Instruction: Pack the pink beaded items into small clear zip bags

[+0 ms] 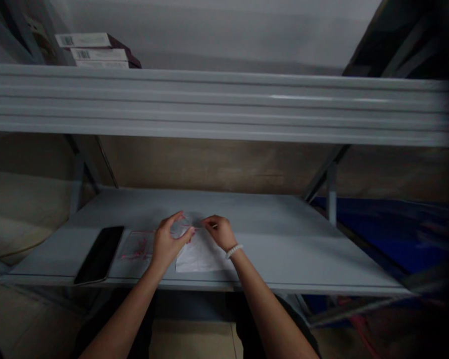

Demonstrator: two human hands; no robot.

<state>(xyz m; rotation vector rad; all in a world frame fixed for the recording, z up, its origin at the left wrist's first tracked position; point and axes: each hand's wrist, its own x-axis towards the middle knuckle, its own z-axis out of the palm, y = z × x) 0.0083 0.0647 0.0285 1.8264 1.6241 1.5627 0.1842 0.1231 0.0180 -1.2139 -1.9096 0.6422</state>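
My left hand (pixel 168 240) is curled round a small clear plastic bag (pixel 178 228) with a pinkish edge, which spans the gap between thumb and index finger. Just to its right, my right hand (pixel 219 232) has its fingertips pinched together; what sits in them is too small and dim to make out. Beneath both hands lies a white sheet (pixel 200 257), partly covered by them. Left of my left hand, another clear bag (pixel 136 247) with a pink line along its top rests flat, small pink pieces showing in it. A pale beaded bracelet circles my right wrist.
A dark phone or tablet (pixel 100 254) lies at the left of the grey table (pixel 284 244). Across the top runs a ribbed grey shelf beam (pixel 224 104), with stacked boxes (pixel 97 50) above it at left. Slanted metal braces (pixel 331 184) flank the table.
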